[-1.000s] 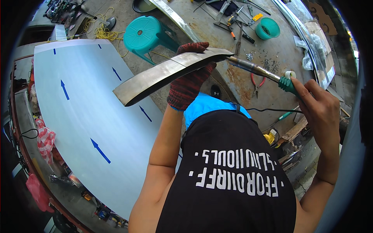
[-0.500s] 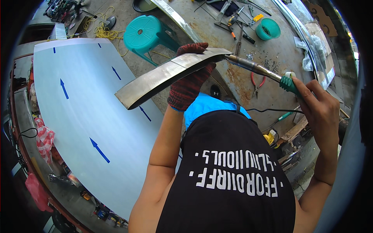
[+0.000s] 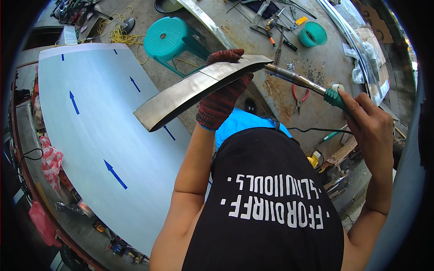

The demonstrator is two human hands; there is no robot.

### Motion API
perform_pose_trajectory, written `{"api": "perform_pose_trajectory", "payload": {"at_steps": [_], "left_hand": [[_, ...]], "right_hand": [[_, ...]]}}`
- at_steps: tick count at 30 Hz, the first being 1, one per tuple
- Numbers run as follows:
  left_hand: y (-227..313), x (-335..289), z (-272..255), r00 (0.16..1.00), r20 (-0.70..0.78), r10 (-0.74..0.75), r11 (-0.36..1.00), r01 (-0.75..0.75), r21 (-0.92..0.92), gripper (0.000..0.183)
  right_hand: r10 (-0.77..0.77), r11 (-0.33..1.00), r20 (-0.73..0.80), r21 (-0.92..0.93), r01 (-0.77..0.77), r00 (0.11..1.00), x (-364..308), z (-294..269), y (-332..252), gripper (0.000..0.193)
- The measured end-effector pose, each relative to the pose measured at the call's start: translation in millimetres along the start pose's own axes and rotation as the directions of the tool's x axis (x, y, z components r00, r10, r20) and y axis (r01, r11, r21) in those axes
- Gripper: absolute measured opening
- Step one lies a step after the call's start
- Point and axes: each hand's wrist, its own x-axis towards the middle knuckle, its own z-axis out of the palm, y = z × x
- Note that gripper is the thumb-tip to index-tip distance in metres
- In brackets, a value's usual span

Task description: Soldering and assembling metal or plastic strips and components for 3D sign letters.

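My left hand (image 3: 220,106), in a red-and-black knit glove, is closed round a curved sheet-metal piece (image 3: 190,90) and holds it tilted in the air. Its thumb side is below and the other fingers wrap over the top edge. My bare right hand (image 3: 371,118) grips the green handle of a soldering iron (image 3: 296,77) with a long metal barrel. The iron's far end meets the right end of the metal piece, at its underside; the tip itself is hidden there. A black cord (image 3: 321,129) runs behind my right forearm.
A rusty metal worktable (image 3: 282,97) bears red-handled pliers (image 3: 298,98), a green cup (image 3: 312,34) and several hand tools. Left of it stand a teal stool (image 3: 167,38) and a large pale-blue sheet (image 3: 99,135) with blue arrows. Yellow cord (image 3: 122,37) lies coiled on the floor.
The metal piece's left end has dipped slightly, and its right end has shifted a little right. My right hand has moved slightly left with the soldering iron. Both grips stay the same.
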Motion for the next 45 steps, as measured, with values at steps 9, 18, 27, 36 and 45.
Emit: {"api": "perform_pose_trajectory", "payload": {"at_steps": [9,18,27,36,45], "left_hand": [[-0.7,-3.8,5.0,0.997,-0.038,-0.074,0.973,0.064,-0.221,0.048],[-4.7,-6.1,9.6,0.996,-0.084,-0.044,0.972,0.023,-0.234,0.049],[-3.2,-9.8,3.0,0.999,-0.037,0.01,0.992,-0.015,-0.125,0.05],[-1.4,-11.7,2.6,0.992,-0.109,-0.068,0.954,0.033,-0.298,0.045],[-29.2,-22.0,-18.6,0.99,-0.101,-0.099,0.942,0.061,-0.33,0.046]], "right_hand": [[0.02,1.0,0.034,0.017,-0.02,0.999,0.8,-1.8,-3.0,0.049],[0.054,0.997,0.074,0.043,-0.057,0.996,-0.6,-5.9,-5.2,0.048],[0.063,0.995,0.064,0.069,-0.067,0.996,-4.0,-7.6,-5.4,0.045],[0.055,0.995,0.045,0.08,-0.058,0.997,-8.4,-10.0,-2.4,0.046],[0.222,0.921,0.055,0.315,-0.228,0.973,-38.6,-30.0,26.0,0.045]]}}
